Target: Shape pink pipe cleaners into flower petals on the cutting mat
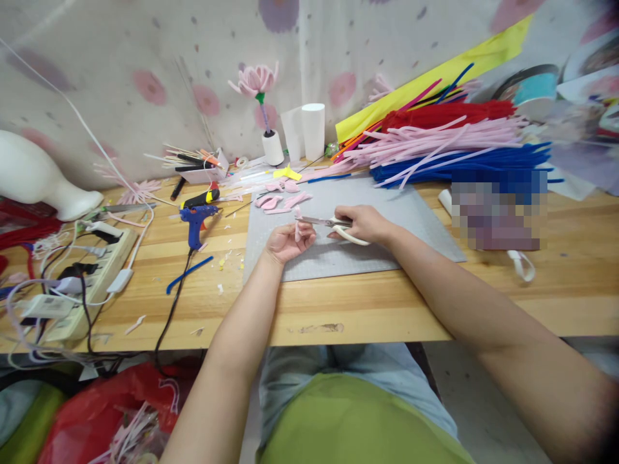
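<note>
Over the grey cutting mat (387, 254), my left hand (290, 241) pinches a small pink pipe-cleaner piece (298, 225). White-handled scissors (351, 237) are in my right hand (362, 224), their blades pointing left and meeting the pink piece at my left fingertips. Whether the blades are fully closed is too small to tell. Just behind, on the mat, lie several bent pink pipe-cleaner petals (278, 201). A finished-looking pink pipe-cleaner flower (258, 82) stands upright in a small white pot (273, 148) at the back.
Bundles of pink pipe cleaners (435, 143), blue pipe cleaners (459, 162) and red ones (449, 115) fill the back right. A blue glue gun (196, 222) stands left of the mat, its cord running forward. Further left is a crowded power strip (97, 283). A red bag (116, 399) sits below the table edge.
</note>
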{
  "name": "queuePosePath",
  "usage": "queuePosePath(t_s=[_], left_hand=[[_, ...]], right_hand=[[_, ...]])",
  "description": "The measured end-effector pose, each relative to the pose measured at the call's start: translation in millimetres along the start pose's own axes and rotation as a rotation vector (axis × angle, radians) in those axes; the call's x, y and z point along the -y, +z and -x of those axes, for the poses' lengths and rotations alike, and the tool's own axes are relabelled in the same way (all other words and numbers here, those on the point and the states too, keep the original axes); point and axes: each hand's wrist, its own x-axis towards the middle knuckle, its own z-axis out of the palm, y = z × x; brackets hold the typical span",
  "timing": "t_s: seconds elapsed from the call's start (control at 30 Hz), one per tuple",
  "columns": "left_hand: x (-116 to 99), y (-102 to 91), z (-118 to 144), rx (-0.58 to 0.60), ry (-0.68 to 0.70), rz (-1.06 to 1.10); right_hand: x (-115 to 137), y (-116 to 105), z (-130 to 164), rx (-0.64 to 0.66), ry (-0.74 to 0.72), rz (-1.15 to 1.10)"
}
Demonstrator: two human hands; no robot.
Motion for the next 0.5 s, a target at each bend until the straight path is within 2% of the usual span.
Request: queuePosePath(t_s=[0.23,0.5], left_hand=[[2.7,4.1,0.5,-0.050,0.060,0.006],[2.1,-1.0,-2.8,0.061,0.052,-0.030]], right_hand=[[-1.6,0.2,-0.4,0.016,-0.010,-0.028],[1.2,-1.0,0.0,0.009,0.003,-0.017]])
